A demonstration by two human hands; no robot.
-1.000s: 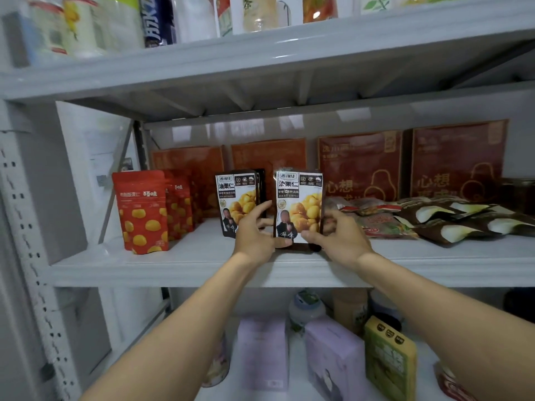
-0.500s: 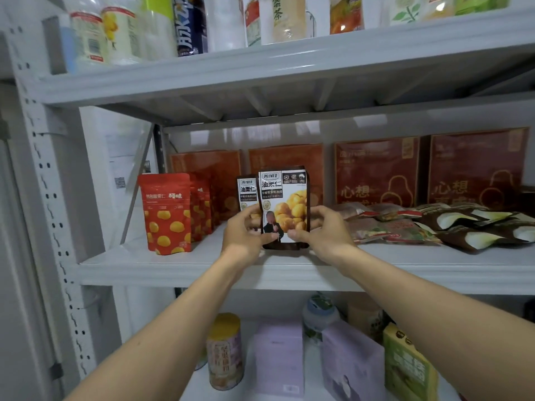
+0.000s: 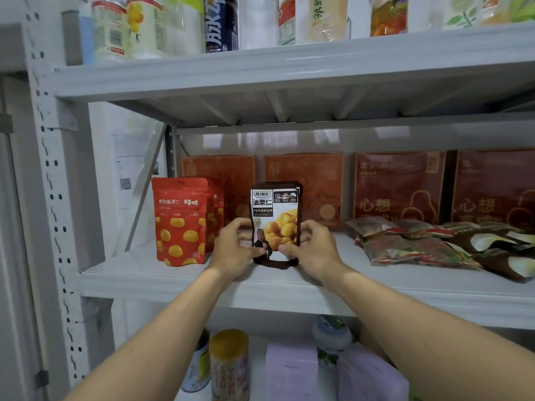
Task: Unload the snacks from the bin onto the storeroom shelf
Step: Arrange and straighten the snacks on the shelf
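**Both hands steady the dark pouches upright on the middle shelf**

The dark pouches [image 3: 275, 215] stand on their bottom edge near the front of the middle shelf [image 3: 202, 282], several packed one behind another with the printed face outward. The left hand [image 3: 231, 250] and right hand [image 3: 312, 250] flank them. On each hand the fingers curl round a side edge and the thumb presses the lower front, so both hands grip the stack. Holding low and from both sides probably serves to press the soft pouches together and keep them from slumping or fanning out before they are let go.

The spot looks chosen to match the row. The red pouches [image 3: 181, 221] stand the same way just to the left, also face out, and the dark ones sit in the gap between them and the flat packets [image 3: 434, 244] lying heaped to the right. Boxes [image 3: 399, 186] lean along the back wall behind everything, which leaves the front strip for smaller goods.

Bottles [image 3: 220, 24] fill the shelf above, and cans [image 3: 228, 363] stand on the one below. The bin is not in view, so how much is left to unload cannot be told.
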